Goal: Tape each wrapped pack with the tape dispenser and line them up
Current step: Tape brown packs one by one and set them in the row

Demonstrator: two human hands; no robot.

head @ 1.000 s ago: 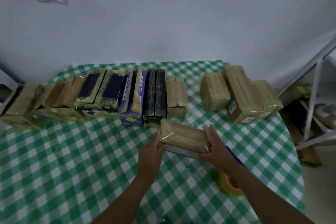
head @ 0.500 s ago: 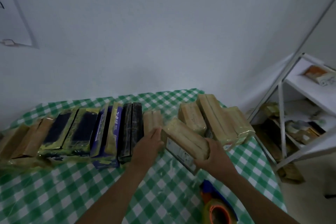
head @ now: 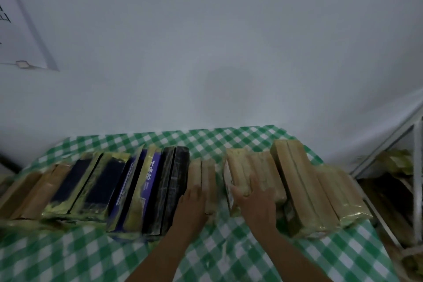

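Slotting tan pack [head: 240, 167], axis 12–6: right grip [head: 257, 197] flat on it, left grip [head: 194, 204] flat on 9 o'clock neighbour pack [head: 202, 171].

We have carried the tan wrapped pack [head: 238, 174] up from in front of us into the row, right of the short tan pack [head: 203, 178]. Our right hand [head: 256, 201] now lies over it, and our left hand [head: 193, 206] has shifted onto the short pack.
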